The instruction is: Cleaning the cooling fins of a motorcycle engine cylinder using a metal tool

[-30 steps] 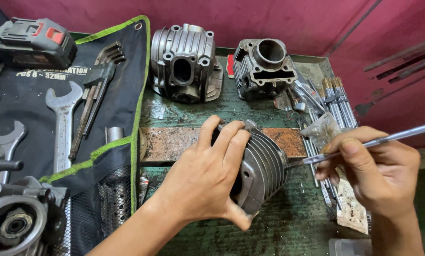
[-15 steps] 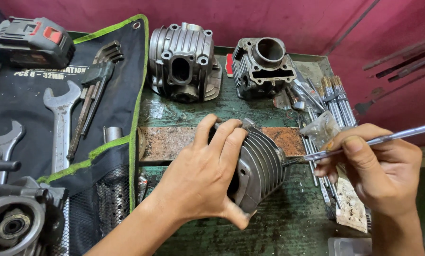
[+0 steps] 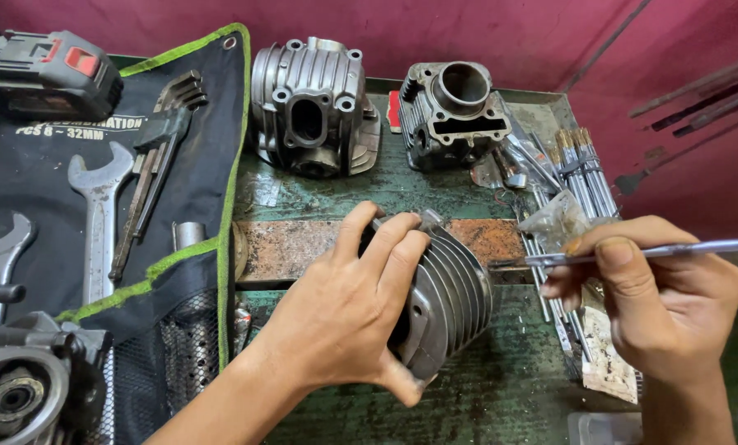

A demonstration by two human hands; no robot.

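- While our left hand (image 3: 344, 321) lay over the finned cylinder (image 3: 447, 292), its fingers (image 3: 385, 247) were curled around the top of the part and the thumb pressed against its lower edge, so the grip was closed on it.
- We kept that finned cylinder on its side on the green, worn worktop (image 3: 468, 395), just in front of a rusty flat bar (image 3: 303, 247), with the fins facing right.
- Our right hand (image 3: 657, 305) pinched a thin metal rod (image 3: 632, 254) between thumb and fingers; the rod lay nearly level, and its tip reached the right edge of the fins.
- We could not tell whether the tip touched the fins or sat just beside them.
- Behind our hands, a grey cylinder head (image 3: 313, 107) and a second engine block (image 3: 455, 111) with a round bore stood near the far edge of the worktop, close together but apart.
- To the right of the block we saw a bundle of long studs (image 3: 581, 165) and a crumpled clear bag (image 3: 554, 221).
- On our left, a black tool roll (image 3: 196, 165) with green trim held open-ended spanners (image 3: 97, 214) and a set of hex keys (image 3: 159, 156).
- A cordless tool battery (image 3: 47, 70) sat at the far left corner, and another engine part (image 3: 23, 387) lay at the near left.
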